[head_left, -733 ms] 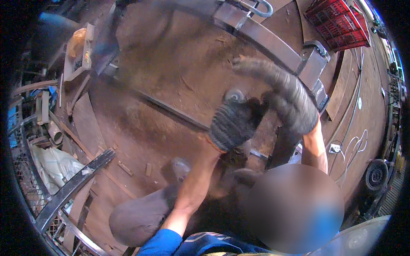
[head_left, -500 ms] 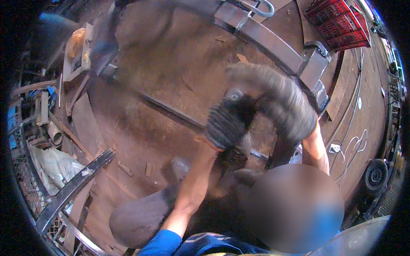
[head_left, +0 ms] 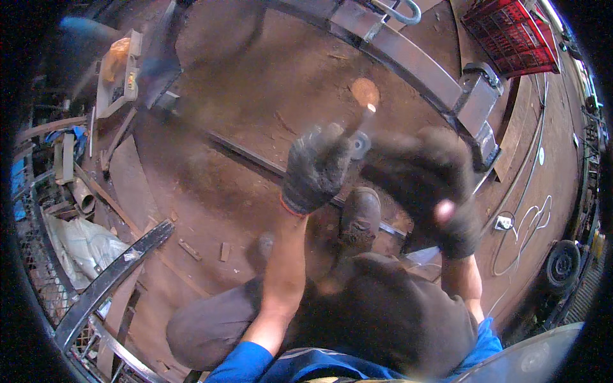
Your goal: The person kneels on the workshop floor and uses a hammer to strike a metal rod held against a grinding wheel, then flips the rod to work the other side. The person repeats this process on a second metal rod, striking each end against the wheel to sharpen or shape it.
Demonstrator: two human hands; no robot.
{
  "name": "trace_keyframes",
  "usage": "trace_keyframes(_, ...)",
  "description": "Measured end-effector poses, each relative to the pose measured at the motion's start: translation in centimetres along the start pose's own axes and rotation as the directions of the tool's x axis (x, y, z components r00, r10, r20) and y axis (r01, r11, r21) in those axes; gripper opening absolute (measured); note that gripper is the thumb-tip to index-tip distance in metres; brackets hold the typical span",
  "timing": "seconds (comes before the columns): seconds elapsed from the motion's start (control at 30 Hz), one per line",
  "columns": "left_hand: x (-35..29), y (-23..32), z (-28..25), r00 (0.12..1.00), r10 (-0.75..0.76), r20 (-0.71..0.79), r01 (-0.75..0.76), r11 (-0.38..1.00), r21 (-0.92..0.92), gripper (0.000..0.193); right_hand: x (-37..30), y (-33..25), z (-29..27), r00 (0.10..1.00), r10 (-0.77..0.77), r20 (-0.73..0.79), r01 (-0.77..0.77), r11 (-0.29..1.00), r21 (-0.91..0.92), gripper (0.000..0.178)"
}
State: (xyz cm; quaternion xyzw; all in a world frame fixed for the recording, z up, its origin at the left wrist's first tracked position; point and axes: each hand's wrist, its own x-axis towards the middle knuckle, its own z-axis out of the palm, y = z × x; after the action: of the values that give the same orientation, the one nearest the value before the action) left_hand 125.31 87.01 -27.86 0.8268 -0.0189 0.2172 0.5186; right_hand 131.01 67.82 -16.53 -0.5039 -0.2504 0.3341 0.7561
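Note:
My left hand, in a dark knit glove, is closed around a piece whose visible end is a round grey disc with a centre hole. Beside that disc a narrow dark shape with a pale tip points up and away. My right hand, gloved too, is to the right above my knee, its fingers smeared by motion. From it a dark blurred shape stretches toward the left hand; I cannot make out what it is. My boot is on the ground below.
A long dark metal bar lies across the ground. Heavy steel beams curve along the far right, with a red crate behind. Wood scraps and a white sack are at left. A white cable and wheel are at right.
My right hand has swung back from over the left hand, down toward my right knee. My left hand has shifted slightly left and up. A round orange-brown patch beyond shows more fully.

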Motion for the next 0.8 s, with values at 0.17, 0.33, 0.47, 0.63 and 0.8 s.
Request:
trace_keyframes(0.17,1.5,2.0,0.4,0.987,0.154,0.036,-0.157,0.981,0.112,0.013,-2.1,-0.3,-1.7,0.814,0.114,-0.569,-0.116,0.993,0.032,0.084)
trace_keyframes(0.33,1.6,1.7,1.0,0.952,0.305,0.007,-0.3,0.934,0.193,0.013,-1.9,0.3,-2.1,0.849,0.37,-0.378,-0.042,0.759,0.65,0.066)
trace_keyframes(0.47,1.1,1.6,1.5,0.981,0.183,-0.068,-0.18,0.983,0.038,0.01,-1.3,-1.5,-0.7,0.802,0.415,-0.429,0.117,0.596,0.794,0.052)
trace_keyframes(0.63,0.8,1.1,1.5,0.988,0.152,0.008,-0.151,0.979,0.133,0.009,-2.4,-0.3,-2.8,0.741,0.287,-0.607,-0.005,0.907,0.422,0.054)
trace_keyframes(0.8,1.3,3.3,1.9,0.994,0.109,0.008,-0.105,0.934,0.341,0.013,2.6,-1.5,-0.7,0.965,-0.254,0.057,0.074,0.058,-0.996,0.067)
